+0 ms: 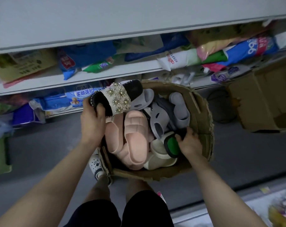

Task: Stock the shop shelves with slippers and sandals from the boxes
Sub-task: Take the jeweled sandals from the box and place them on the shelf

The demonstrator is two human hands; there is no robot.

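While left hand (92, 119) holds sandal (117, 97), pack (80, 97) reads 柔顺蓬松.

"柔顺蓬松" on blue-white pack (80, 97), bottom shelf (63, 113); other package print unreadable

Soft blue plastic packet (83, 61) lying just beside a green plastic packet (96, 67), white-and-green plastic bag (180, 60) off to the right. Lower down, a pale blue printed pack (80, 95) and a purple packet (24, 117). Green plastic stool (0, 154) standing on the grey floor (40, 145), far left.
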